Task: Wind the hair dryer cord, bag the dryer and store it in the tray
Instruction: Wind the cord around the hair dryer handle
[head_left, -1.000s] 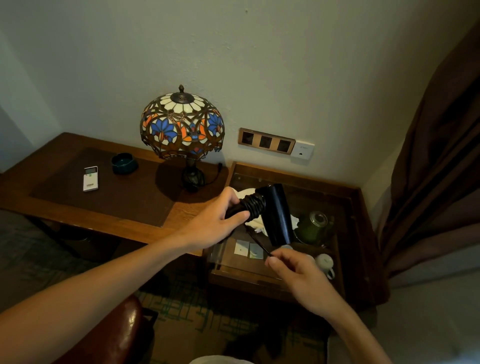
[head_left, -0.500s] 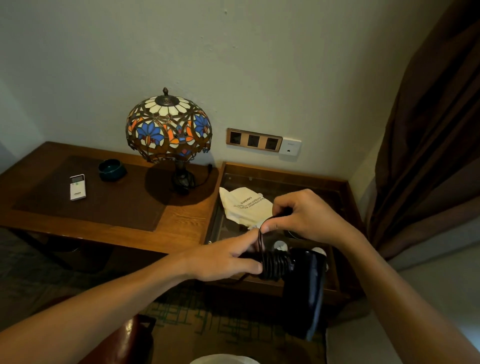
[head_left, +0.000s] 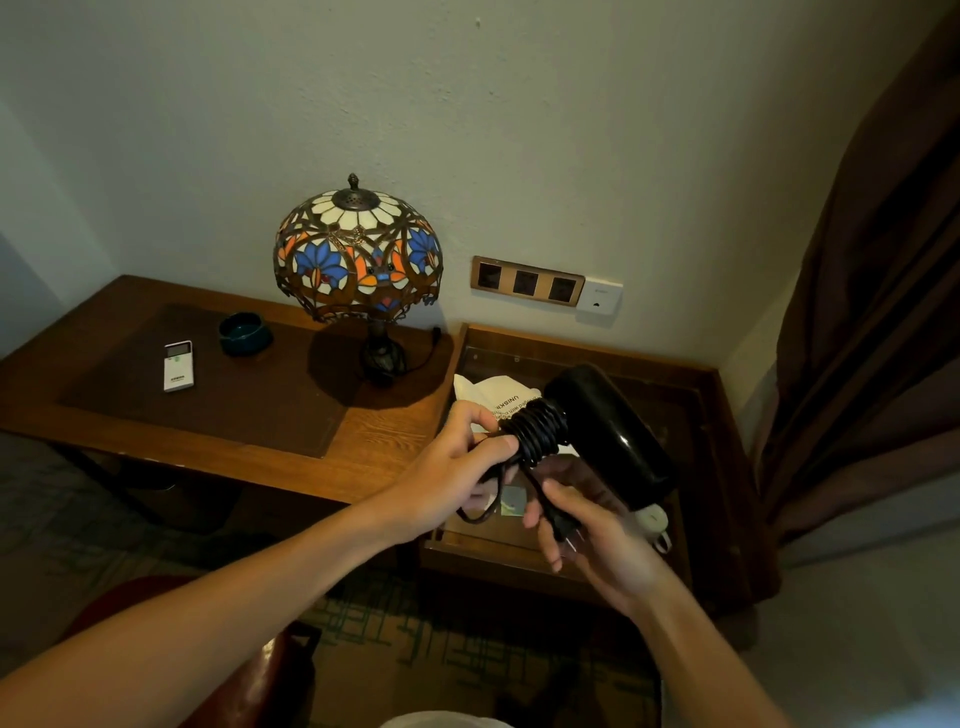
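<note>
Over the glass-topped tray (head_left: 691, 395), the left hand (head_left: 457, 478) holds its grip curled round the handle of the black hair dryer (head_left: 608, 431), where the cord (head_left: 537, 434) is wound in tight coils. At five o'clock from it, the right hand (head_left: 597, 535) pinches the plug (head_left: 563, 527) at the cord's loose end. A white bag (head_left: 488, 392) lies at eleven o'clock of the dryer, in the tray.

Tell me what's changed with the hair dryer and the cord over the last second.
Half a second ago the hair dryer hung low with its barrel pointing down; the left hand has swung it back up over the tray. The right hand, which was pinching the cord above the handle, now holds the plug end below it. The left hand's grip on the wound handle, the white bag and the lamp are unchanged.
</note>
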